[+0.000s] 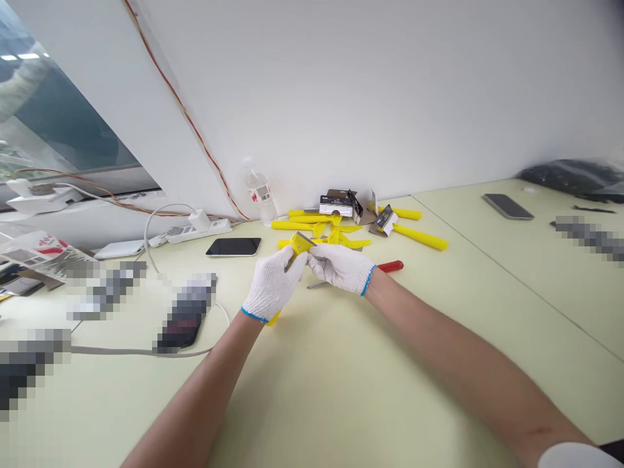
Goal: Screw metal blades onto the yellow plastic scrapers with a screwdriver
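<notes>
My left hand (275,281), in a white knit glove with blue trim, is closed around a yellow scraper (299,244). The scraper's metal-edged head sticks up past the fingers, and its handle end shows below the wrist. My right hand (341,265), gloved the same way, has its fingers pinched together at the edge of the scraper's head; whatever they pinch is hidden. Beneath the right hand lies a screwdriver with a red handle (391,266), its shaft poking out on the left. Just behind both hands, several more yellow scrapers (298,225) lie in a loose pile.
Small black-and-white boxes (336,205) sit among the scrapers by the wall. A plastic bottle (263,195) stands behind a phone (234,246). Left are a power strip (199,227), cables and blurred devices. Another phone (507,206) and a black bag (570,179) lie right.
</notes>
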Demonstrator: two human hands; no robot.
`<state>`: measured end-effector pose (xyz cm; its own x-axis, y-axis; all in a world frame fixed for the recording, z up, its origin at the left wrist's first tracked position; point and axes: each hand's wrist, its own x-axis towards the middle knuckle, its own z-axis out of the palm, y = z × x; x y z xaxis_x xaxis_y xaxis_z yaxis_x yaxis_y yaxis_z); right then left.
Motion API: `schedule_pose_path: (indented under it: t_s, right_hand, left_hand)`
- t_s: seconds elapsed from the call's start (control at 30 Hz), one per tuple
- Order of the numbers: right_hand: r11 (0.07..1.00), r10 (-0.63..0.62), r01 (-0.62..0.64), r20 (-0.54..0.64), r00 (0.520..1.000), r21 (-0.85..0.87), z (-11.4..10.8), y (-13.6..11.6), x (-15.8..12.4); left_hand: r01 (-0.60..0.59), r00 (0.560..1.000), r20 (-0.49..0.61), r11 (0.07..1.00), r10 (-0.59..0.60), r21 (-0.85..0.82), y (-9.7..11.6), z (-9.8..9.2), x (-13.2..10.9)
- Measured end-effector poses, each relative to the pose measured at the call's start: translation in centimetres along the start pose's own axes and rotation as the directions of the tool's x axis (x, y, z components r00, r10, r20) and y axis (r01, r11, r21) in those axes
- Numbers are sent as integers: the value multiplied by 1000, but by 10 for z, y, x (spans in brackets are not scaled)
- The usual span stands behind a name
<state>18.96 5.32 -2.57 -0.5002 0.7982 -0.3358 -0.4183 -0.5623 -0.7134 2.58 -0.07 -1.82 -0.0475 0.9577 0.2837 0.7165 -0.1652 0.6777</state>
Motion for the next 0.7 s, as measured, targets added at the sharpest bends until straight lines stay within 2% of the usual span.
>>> schedule_pose_path:
  t_s: [0.3,0.5,0.7]
  right_hand:
    - [999,-2,4,-43,999,48,12,-6,-13]
    - [999,-16,17,-44,999,28,9,-2,-10]
    - [993,-101,100,-9,995,-64,-3,2,4]
  left_hand:
    - [-90,996,-3,991,91,101,-1,2,-3]
    - [-144,990,16,980,143,134,-4,6,-1]
    - [-9,1000,26,999,8,37,1,4,3]
